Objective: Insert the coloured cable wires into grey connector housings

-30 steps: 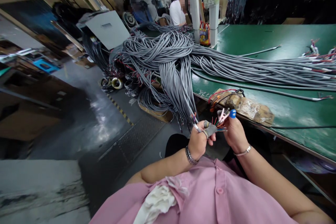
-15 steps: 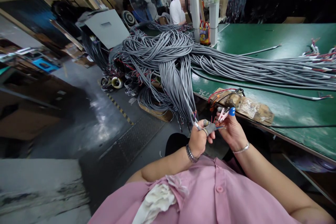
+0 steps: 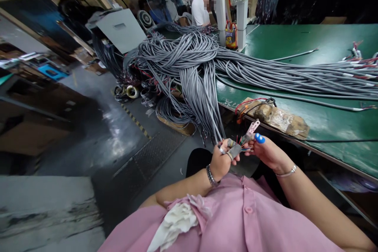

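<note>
My left hand (image 3: 222, 161), with grey wrappings on thumb and finger, is closed around the end of a grey cable whose thin coloured wires (image 3: 242, 145) fan out to the right. My right hand (image 3: 264, 151), a blue cover on one fingertip, is at those wires and holds a small pink clip-like tool (image 3: 252, 128) pointing up. Whether its fingers also pinch a wire is too small to tell. The grey cable bundle (image 3: 196, 86) hangs over the table edge down to my left hand.
Long grey cables run across the green table (image 3: 325, 118). A taped wooden block (image 3: 283, 120) lies at its near edge. A white post (image 3: 218, 4) and a snack bag (image 3: 230, 35) stand behind. A person (image 3: 201, 10) in white sits at the back.
My right hand has moved slightly right and down, and the pink tool has turned to point more upward. My left hand has shifted only slightly, still on the cable.
</note>
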A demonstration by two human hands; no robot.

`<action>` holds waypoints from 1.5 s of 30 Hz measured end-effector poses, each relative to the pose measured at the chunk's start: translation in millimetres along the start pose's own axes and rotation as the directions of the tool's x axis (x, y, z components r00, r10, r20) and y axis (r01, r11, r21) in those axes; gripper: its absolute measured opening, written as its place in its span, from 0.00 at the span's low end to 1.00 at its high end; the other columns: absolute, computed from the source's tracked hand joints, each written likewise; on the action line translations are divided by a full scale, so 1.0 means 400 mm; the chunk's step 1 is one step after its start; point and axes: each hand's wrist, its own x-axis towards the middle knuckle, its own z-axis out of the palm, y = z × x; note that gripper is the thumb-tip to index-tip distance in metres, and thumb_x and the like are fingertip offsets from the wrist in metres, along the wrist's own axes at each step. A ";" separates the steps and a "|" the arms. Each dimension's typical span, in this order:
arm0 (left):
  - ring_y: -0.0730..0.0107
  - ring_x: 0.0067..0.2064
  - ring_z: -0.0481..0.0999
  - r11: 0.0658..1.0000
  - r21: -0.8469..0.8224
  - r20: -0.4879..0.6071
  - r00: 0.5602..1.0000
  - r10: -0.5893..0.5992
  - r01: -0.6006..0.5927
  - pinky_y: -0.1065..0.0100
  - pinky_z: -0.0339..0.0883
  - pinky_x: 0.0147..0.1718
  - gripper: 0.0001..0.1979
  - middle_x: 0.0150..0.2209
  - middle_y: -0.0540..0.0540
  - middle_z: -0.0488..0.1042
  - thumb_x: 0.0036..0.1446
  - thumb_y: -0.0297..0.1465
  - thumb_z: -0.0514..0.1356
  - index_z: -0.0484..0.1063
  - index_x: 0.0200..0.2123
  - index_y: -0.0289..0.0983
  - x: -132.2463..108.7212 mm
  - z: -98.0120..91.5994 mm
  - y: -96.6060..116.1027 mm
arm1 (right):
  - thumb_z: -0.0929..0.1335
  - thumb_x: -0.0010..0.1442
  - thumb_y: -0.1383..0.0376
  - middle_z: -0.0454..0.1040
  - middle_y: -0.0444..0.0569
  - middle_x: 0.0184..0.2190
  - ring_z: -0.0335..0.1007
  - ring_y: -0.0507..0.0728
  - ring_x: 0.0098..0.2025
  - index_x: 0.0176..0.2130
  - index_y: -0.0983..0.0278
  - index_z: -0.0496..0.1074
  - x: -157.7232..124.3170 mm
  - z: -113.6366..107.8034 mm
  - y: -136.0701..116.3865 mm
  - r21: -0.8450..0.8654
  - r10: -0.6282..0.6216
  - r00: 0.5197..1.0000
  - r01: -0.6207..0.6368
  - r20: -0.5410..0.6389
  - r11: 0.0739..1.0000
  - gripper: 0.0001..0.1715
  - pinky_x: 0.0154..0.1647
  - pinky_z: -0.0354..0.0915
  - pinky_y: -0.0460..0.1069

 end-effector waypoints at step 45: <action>0.77 0.16 0.67 0.990 -0.134 0.003 0.999 -0.051 0.051 0.75 0.61 0.15 0.16 0.18 0.51 0.70 0.51 0.41 0.64 0.68 0.25 0.33 0.049 0.045 0.034 | 0.73 0.51 0.46 0.76 0.46 0.29 0.67 0.53 0.28 0.31 0.61 0.77 0.057 0.045 -0.003 0.101 -0.212 0.906 0.265 -0.367 0.959 0.21 0.33 0.65 0.49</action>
